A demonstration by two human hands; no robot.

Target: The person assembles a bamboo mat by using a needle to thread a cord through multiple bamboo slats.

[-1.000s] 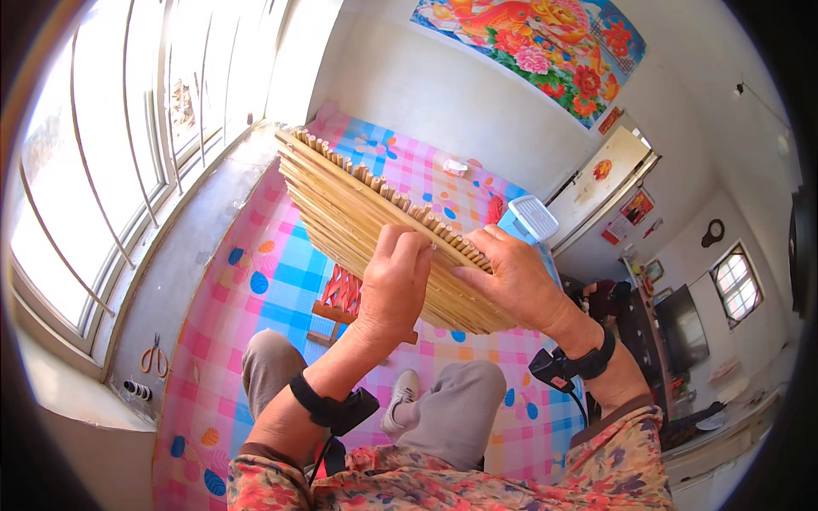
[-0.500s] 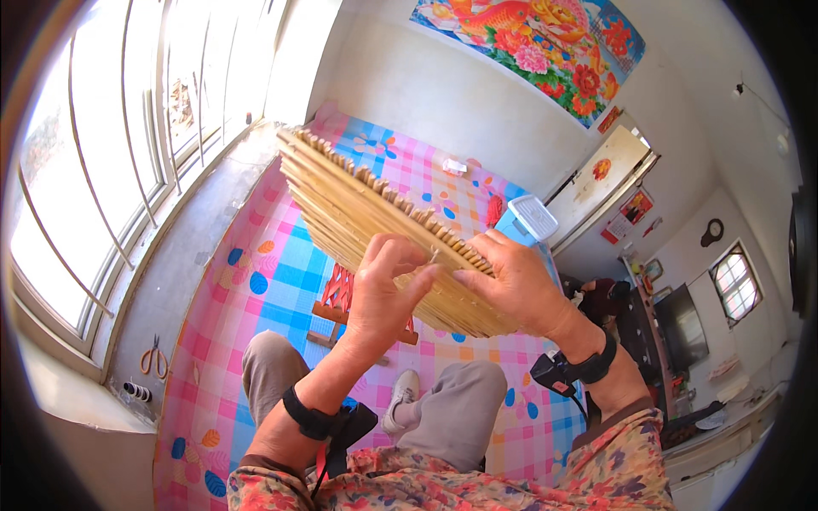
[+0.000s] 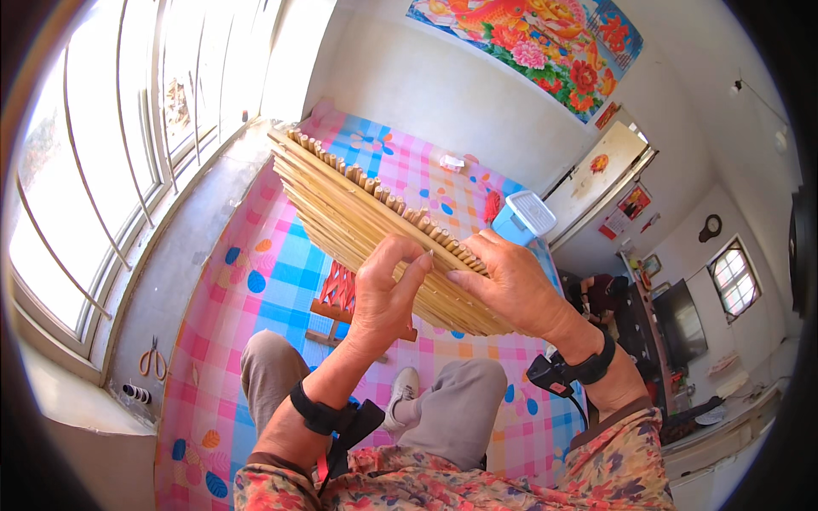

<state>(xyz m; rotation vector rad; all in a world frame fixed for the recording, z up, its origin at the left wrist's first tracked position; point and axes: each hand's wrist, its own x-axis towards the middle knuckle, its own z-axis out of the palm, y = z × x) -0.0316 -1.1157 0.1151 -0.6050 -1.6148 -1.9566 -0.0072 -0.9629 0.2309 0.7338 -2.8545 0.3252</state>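
A mat of straw-coloured stalks [image 3: 345,223], laid in crossing layers, is held tilted in front of me, above the bed cover. Its rounded stalk ends line the upper edge. My right hand [image 3: 521,288] clamps the right part of that edge, thumb on the near face and fingers over the far side. Left of it, my left hand [image 3: 383,285] is closed against the edge, thumb and forefinger pinched at a tiny pale tip by the stalks. What that pinch holds is too small to make out. Both wrists wear black straps with small devices.
Below the mat lies a wooden frame with red webbing [image 3: 339,288] on the checked cover [image 3: 256,332]. Scissors [image 3: 153,362] and a thread spool [image 3: 136,393] rest on the sill at left. A blue lidded box [image 3: 522,220] stands far right; beyond it is another person [image 3: 607,295].
My left thumb has shifted up against the mat's edge, and its fingers have drawn together. The mat has moved slightly left in view. My right hand keeps its grip.
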